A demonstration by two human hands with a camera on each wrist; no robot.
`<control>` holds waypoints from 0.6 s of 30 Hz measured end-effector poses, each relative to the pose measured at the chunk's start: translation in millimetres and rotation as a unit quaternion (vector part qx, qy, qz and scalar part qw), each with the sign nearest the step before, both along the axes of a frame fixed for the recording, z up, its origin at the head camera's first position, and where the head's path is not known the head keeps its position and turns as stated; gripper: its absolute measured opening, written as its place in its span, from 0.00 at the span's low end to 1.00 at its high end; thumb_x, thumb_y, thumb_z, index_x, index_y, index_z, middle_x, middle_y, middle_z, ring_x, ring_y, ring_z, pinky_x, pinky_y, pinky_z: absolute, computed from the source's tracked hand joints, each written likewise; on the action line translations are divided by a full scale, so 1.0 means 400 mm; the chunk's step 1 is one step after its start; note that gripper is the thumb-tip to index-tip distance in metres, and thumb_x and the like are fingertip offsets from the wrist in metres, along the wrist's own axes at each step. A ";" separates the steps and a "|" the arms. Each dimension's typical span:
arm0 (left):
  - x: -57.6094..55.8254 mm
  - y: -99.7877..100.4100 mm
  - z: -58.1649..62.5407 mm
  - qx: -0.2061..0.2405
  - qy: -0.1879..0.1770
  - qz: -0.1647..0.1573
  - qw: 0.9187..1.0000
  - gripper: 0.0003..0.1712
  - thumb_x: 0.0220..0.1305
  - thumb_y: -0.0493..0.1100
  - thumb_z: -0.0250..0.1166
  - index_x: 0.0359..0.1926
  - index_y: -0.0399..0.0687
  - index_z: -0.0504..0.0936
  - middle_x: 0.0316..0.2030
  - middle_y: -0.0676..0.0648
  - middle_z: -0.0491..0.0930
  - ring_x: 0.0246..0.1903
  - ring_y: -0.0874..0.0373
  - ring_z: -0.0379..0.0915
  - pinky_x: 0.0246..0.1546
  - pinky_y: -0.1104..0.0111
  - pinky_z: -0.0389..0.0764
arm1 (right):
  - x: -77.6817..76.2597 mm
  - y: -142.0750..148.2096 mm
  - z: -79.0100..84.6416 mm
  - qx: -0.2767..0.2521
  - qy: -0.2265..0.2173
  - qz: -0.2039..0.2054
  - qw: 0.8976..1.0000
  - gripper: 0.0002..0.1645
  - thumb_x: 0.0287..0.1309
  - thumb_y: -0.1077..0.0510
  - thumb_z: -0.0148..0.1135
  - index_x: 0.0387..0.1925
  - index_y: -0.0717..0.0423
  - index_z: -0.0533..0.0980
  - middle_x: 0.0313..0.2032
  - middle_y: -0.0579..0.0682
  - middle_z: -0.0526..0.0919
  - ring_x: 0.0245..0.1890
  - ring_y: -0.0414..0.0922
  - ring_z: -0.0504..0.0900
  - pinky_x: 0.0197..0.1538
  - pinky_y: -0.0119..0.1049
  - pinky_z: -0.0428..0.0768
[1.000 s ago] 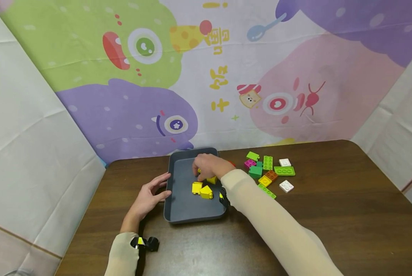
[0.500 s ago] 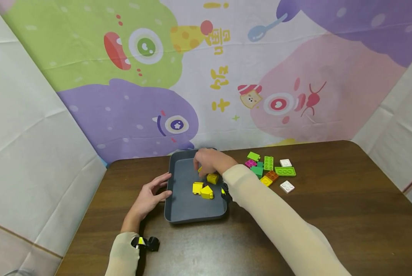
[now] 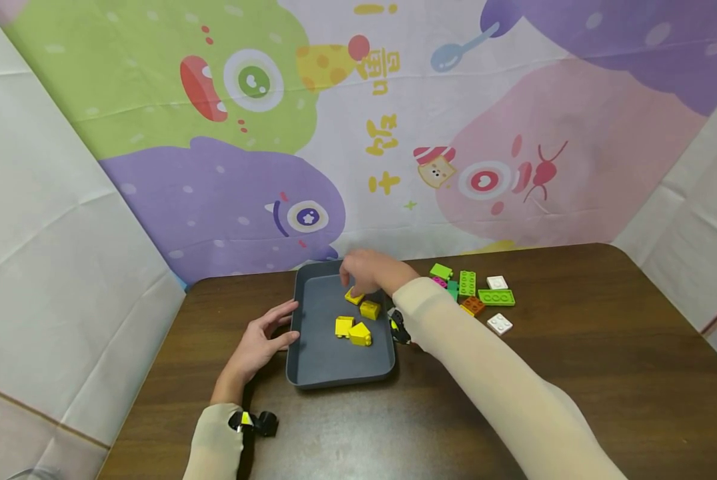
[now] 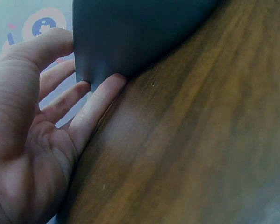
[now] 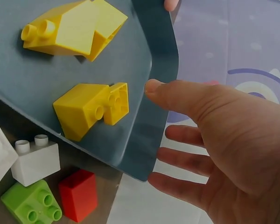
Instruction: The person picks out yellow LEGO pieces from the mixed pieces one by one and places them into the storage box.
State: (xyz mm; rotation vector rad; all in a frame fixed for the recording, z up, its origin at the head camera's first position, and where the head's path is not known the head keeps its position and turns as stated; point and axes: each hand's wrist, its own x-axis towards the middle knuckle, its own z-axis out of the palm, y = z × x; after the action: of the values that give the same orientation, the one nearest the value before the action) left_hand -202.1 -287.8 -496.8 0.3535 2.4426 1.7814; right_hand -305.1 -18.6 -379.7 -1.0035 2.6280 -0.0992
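Observation:
A dark grey tray (image 3: 316, 363) lies on the table with several yellow toy bricks in it. Two of them, a square brick (image 3: 344, 326) and a brick with a sloped side (image 3: 360, 335), sit together mid-tray. Farther back are a yellow block (image 3: 369, 309) and a thin yellow plate brick (image 3: 354, 297). My left hand (image 3: 259, 343) touches the tray's left side with extended fingers and thumb. Over the far end of the tray is my right hand (image 3: 372, 270), holding nothing. Its loose fingers (image 5: 184, 135) are spread apart from the thumb in the right wrist view.
Right of the tray lie loose bricks: a light green plate brick (image 3: 495, 297), a white brick (image 3: 499, 325), a brown brick (image 3: 473, 305) and others. A red brick (image 5: 78, 195) shows beside the tray in the right wrist view. A printed cloth (image 3: 394, 220) hangs behind the table.
My right hand has moved back and slightly right, away from the yellow plate brick, which is now uncovered. The left hand and tray stay in place.

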 end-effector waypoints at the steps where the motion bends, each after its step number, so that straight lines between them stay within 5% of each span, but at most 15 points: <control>1: 0.000 0.000 0.000 0.000 -0.001 0.000 1.000 0.37 0.64 0.41 0.70 0.72 0.47 0.68 0.75 0.44 0.62 0.68 0.37 0.63 0.41 0.67 0.86 | -0.001 0.001 -0.002 0.001 0.002 -0.001 1.000 0.17 0.62 0.51 0.69 0.52 0.49 0.83 0.60 0.51 0.79 0.59 0.50 0.75 0.62 0.47 0.77; 18: 0.000 -0.002 0.000 -0.004 -0.002 0.002 1.000 0.37 0.64 0.43 0.70 0.72 0.49 0.68 0.75 0.44 0.62 0.68 0.37 0.63 0.41 0.65 0.87 | 0.015 0.024 -0.034 -0.055 0.111 0.030 0.992 0.23 0.63 0.35 0.62 0.52 0.42 0.84 0.51 0.48 0.79 0.50 0.47 0.77 0.55 0.46 0.80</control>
State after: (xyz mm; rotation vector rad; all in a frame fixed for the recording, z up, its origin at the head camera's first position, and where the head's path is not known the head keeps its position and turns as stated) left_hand -202.3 -288.7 -496.8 0.3450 2.4485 1.7712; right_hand -298.9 -9.0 -393.2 -1.1932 2.8149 -0.1253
